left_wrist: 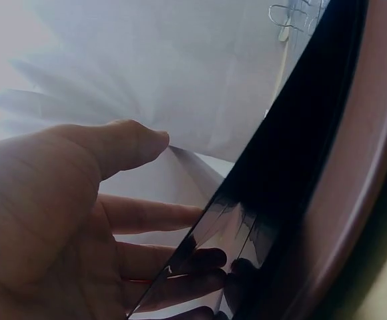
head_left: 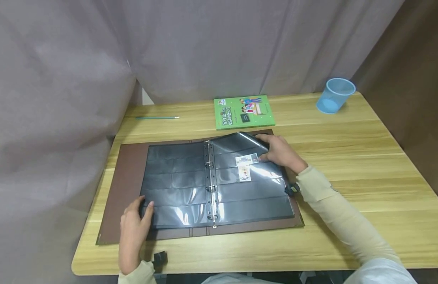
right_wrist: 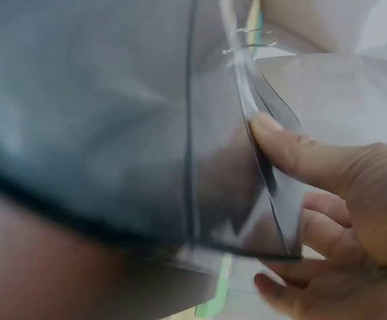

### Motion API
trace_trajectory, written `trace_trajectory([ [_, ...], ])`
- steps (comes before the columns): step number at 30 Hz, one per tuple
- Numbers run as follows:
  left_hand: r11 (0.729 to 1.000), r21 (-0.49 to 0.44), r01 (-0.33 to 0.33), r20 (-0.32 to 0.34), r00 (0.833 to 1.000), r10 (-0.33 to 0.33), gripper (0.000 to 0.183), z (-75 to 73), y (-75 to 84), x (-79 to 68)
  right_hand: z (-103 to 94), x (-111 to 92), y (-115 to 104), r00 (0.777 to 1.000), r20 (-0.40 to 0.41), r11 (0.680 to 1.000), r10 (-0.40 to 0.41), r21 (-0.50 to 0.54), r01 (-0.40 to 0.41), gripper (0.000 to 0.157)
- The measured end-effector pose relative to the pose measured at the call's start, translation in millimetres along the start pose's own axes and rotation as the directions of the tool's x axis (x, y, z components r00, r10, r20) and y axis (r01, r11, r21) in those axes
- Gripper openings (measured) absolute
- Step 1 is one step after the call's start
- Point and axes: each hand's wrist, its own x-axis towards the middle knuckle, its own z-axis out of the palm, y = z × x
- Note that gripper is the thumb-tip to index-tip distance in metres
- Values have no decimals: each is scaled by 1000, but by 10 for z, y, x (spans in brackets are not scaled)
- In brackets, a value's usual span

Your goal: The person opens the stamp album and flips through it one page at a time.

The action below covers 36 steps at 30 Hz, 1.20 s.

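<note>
A brown ring album [head_left: 124, 177] lies spread on the table, with black pocket pages on both sides of its metal rings [head_left: 212, 189]. Two small stamp-like pictures [head_left: 244, 173] show on the right-hand page [head_left: 254, 205]. At that page's far outer corner, my right hand [head_left: 280, 152] pinches the lifted sheet, thumb on one face and fingers behind it, as the right wrist view shows. My left hand [head_left: 135, 227] is at the outer edge of the left-hand page [head_left: 176, 193]. Its fingers reach the page edge in the left wrist view, while the thumb stands apart.
Behind the album lies a green book [head_left: 244, 112] with cartoon figures on its cover. A teal pencil [head_left: 156, 117] is at the back left, and a blue translucent cup [head_left: 335, 96] stands at the back right. Grey curtains [head_left: 204, 47] hang along the table's back.
</note>
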Motion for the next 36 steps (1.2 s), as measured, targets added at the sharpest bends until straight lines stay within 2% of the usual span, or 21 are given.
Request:
trace_trajectory([
  [3,1000,4,1,5,1000,-1,47,1,-8,-1,-40,-30,-64,1000,-7,998,28,47,-28,87],
  [7,1000,6,-7,12,1000,7,47,-12,-8,9,-93,-67,-172,997,-34,996,68,52,-66,92],
  [13,1000,13,8,39,999,-8,49,-40,6,12,-171,-73,-309,995,-60,995,84,63,-80,101],
  [22,1000,-20,18,112,994,-16,55,-114,48,26,-349,-47,-391,1000,3,981,26,191,-26,101],
  [26,999,-29,-15,121,992,19,55,-143,102,65,-450,-57,-419,999,35,964,-10,264,1,101],
  [30,997,-44,-62,121,990,67,54,-138,177,103,-510,-83,-447,997,45,956,-64,290,49,100],
  [36,991,-74,-112,140,983,121,53,-80,387,143,-585,-103,-541,991,40,945,-125,308,107,93],
])
